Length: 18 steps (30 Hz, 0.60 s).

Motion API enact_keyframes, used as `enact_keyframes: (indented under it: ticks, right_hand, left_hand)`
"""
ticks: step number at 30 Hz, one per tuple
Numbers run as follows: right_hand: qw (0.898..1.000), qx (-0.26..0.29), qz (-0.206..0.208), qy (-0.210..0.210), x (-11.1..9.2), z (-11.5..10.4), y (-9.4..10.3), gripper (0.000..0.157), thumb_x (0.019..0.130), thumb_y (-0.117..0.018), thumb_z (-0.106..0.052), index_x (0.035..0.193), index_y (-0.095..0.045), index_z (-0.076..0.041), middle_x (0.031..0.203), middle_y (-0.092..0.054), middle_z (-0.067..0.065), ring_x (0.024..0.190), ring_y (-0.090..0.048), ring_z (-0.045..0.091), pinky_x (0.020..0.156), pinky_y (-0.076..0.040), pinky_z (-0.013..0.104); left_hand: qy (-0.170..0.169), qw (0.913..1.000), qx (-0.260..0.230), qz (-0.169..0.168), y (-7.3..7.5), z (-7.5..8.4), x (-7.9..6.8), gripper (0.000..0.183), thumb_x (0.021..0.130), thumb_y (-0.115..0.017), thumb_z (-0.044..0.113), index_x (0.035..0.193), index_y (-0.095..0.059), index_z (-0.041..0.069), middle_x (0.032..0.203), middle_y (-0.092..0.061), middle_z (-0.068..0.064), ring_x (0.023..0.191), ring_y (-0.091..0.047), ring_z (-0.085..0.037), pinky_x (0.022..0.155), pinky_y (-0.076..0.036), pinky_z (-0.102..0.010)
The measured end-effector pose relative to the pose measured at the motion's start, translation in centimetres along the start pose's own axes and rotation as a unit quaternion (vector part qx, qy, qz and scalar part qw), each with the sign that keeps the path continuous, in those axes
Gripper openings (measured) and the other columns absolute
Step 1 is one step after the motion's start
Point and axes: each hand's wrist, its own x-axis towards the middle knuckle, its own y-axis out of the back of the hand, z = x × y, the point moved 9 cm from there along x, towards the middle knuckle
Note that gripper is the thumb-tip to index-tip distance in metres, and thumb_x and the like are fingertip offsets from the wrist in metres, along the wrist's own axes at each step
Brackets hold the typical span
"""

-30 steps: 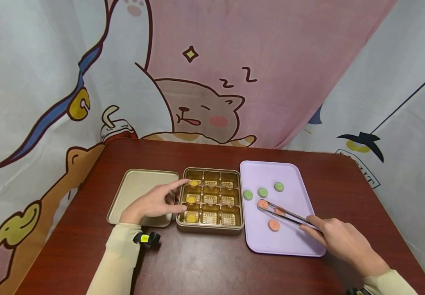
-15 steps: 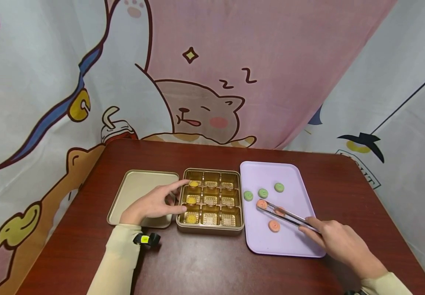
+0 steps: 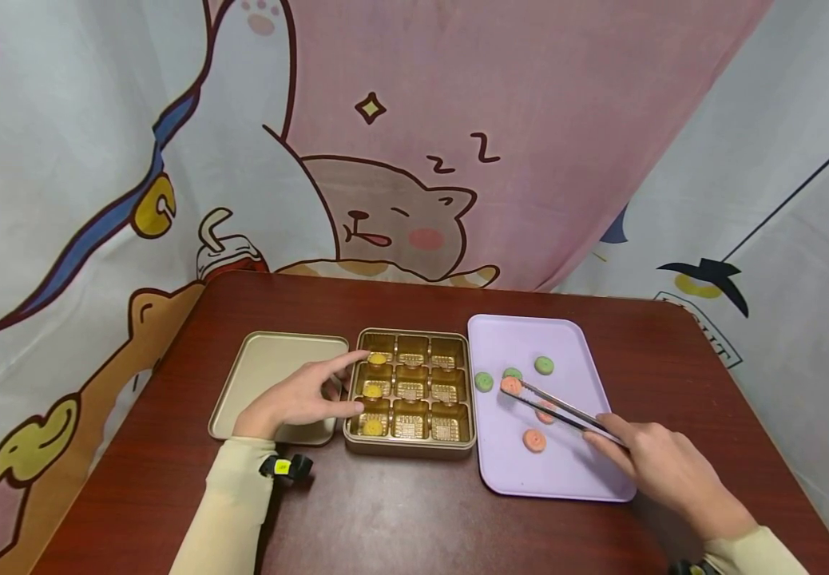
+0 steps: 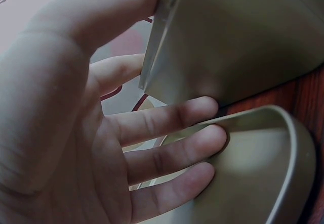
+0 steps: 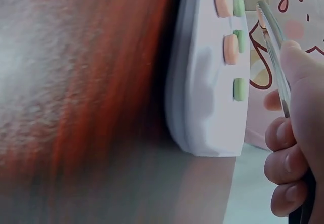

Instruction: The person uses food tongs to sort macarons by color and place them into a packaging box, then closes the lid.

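Observation:
My right hand (image 3: 669,463) grips metal tongs (image 3: 565,411), whose tips pinch a round orange cookie (image 3: 511,385) above the lilac tray (image 3: 565,471). That cookie partly covers a green cookie (image 3: 512,373) behind it. In the right wrist view, the fingers curl round the tongs' dark handle (image 5: 301,204). My left hand (image 3: 303,393) touches the left rim of a gold tin (image 3: 414,449) with thumb and index finger, its fingers fairly straight. Yellow cookies (image 3: 373,390) lie in the left column of the tin's divided insert. The left wrist view shows the other fingers by the tin's side (image 4: 243,42).
Two more orange cookies (image 3: 534,440) and two green cookies (image 3: 544,365) lie on the tray. A flat gold lid (image 3: 263,359) sits left of the tin, partly under my left hand. A printed curtain (image 3: 565,120) hangs behind the brown table (image 3: 400,519).
The tongs have raised the orange cookie and shifted it slightly away from me, uncovering more of the orange cookie beneath the tongs. My left hand stays at the tin.

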Motion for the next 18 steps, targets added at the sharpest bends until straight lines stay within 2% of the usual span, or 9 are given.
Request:
enact_keyframes:
  ticks: [10,14,18]
  right_hand:
    - [0.999,-0.004,0.041,0.016,1.0,-0.8,1.7,0.021,0.095,-0.079,-0.040,0.098,-0.067,-0.023,0.065,-0.052,-0.016,0.056,-0.042,0.006,0.048,-0.033,0.028]
    - [0.999,-0.001,0.039,0.018,1.5,-1.2,2.0,0.021,0.095,-0.078,-0.041,0.099,-0.067,-0.023,0.065,-0.051,-0.016,0.057,-0.041,0.006,0.048,-0.032,0.027]
    - [0.998,-0.001,0.057,0.041,1.9,-2.0,2.4,0.021,0.092,-0.081,-0.036,0.097,-0.067,-0.022,0.064,-0.051,-0.017,0.055,-0.039,0.004,0.048,-0.031,0.025]
  left_hand:
    - [-0.002,1.0000,0.000,0.000,-0.1,-0.2,0.0,0.087,0.093,-0.080,0.045,0.165,-0.035,0.025,0.122,-0.065,-0.004,0.094,-0.066,-0.014,0.089,-0.055,-0.040]
    - [-0.001,1.0000,-0.001,-0.001,-0.1,-0.2,0.0,0.087,0.093,-0.080,0.046,0.165,-0.035,0.025,0.122,-0.065,-0.004,0.094,-0.066,-0.014,0.089,-0.055,-0.039]
    - [0.000,1.0000,-0.002,-0.001,0.0,-0.1,0.0,0.087,0.093,-0.080,0.046,0.165,-0.035,0.026,0.122,-0.064,-0.004,0.094,-0.066,-0.014,0.088,-0.055,-0.039]
